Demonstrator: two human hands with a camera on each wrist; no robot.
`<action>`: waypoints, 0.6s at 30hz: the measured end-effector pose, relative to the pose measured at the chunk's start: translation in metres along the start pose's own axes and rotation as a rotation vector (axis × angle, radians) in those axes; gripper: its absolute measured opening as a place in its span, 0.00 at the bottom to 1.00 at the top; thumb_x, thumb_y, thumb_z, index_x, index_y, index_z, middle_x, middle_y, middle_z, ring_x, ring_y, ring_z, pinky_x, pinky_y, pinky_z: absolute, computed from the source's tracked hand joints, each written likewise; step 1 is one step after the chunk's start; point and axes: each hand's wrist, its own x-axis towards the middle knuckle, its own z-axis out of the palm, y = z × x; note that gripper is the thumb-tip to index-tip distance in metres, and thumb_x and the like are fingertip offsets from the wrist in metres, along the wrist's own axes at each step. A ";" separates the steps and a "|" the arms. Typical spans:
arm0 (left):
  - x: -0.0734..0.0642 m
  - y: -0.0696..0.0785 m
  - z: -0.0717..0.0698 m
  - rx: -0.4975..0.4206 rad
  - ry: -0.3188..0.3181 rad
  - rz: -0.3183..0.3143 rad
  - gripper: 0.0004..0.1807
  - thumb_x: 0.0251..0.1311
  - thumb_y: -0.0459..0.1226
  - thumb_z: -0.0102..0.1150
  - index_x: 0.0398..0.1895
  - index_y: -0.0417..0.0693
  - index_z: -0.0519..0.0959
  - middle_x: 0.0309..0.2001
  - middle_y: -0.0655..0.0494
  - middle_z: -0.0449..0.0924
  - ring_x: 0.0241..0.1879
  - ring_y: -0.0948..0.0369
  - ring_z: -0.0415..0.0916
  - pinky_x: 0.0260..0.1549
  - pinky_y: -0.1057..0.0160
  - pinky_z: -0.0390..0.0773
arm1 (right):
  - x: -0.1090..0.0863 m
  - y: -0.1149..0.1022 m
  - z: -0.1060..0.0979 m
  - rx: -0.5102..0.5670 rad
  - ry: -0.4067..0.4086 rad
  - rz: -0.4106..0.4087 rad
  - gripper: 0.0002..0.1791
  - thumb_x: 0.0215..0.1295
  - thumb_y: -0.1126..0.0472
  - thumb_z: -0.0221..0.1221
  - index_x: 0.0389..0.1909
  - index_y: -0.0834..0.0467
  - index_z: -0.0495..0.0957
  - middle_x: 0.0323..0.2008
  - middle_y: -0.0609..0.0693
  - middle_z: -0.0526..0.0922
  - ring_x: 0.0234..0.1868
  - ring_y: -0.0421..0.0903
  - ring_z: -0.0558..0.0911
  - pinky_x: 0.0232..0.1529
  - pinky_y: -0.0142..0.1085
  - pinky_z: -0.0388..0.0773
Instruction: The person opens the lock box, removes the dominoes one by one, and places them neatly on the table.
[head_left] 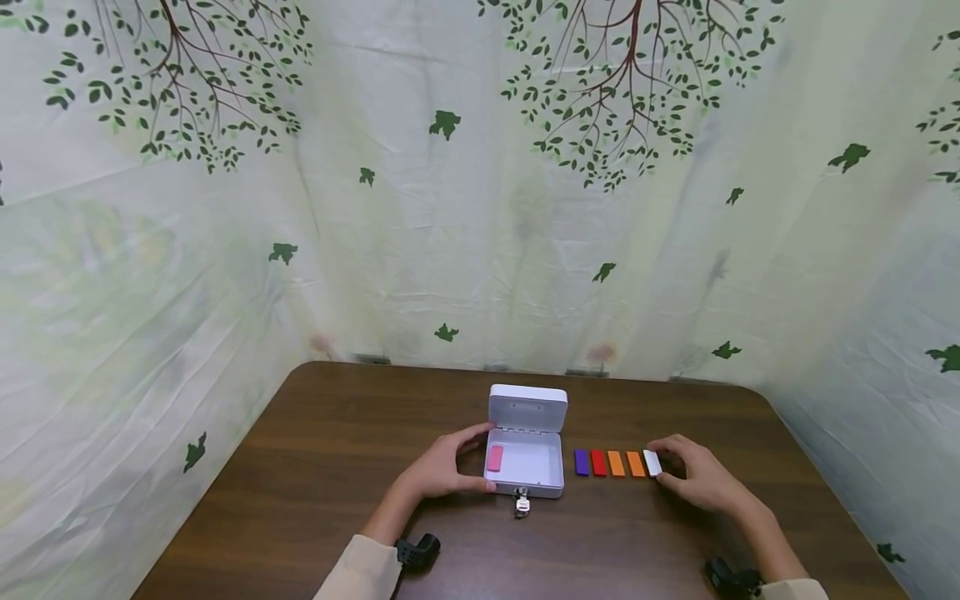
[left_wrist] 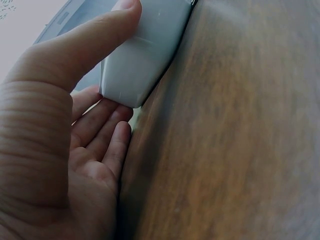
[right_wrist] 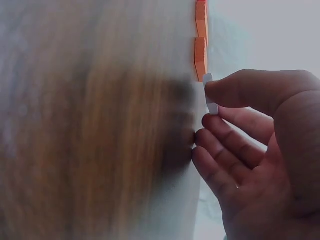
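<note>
A white lidded metal box stands on the table with its lid raised, and a pink block lies inside at the left. My left hand grips the box by its left side, thumb at the front corner and fingers toward the back. In the left wrist view the thumb lies over the box's white wall. My right hand pinches a white block between thumb and fingers at the right end of a row. Beside it lie two orange blocks, a red block and a purple block.
A metal latch hangs from the box's front. The brown wooden table ends at a pale curtain printed with leaves. Black cameras are strapped to the left wrist and right wrist.
</note>
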 end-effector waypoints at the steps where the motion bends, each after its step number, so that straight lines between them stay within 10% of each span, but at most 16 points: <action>1: 0.000 0.000 0.000 -0.001 -0.001 -0.001 0.52 0.48 0.58 0.79 0.77 0.61 0.65 0.76 0.61 0.67 0.73 0.56 0.69 0.73 0.48 0.69 | -0.001 0.000 0.001 0.001 0.002 0.001 0.22 0.66 0.59 0.68 0.60 0.57 0.79 0.53 0.49 0.82 0.52 0.51 0.83 0.47 0.38 0.83; 18: 0.000 -0.001 0.001 0.003 0.003 0.008 0.52 0.48 0.59 0.78 0.78 0.60 0.65 0.75 0.61 0.67 0.72 0.56 0.70 0.72 0.48 0.70 | -0.002 0.003 0.004 -0.036 0.010 -0.004 0.21 0.66 0.62 0.67 0.60 0.57 0.79 0.53 0.49 0.80 0.51 0.49 0.82 0.49 0.42 0.82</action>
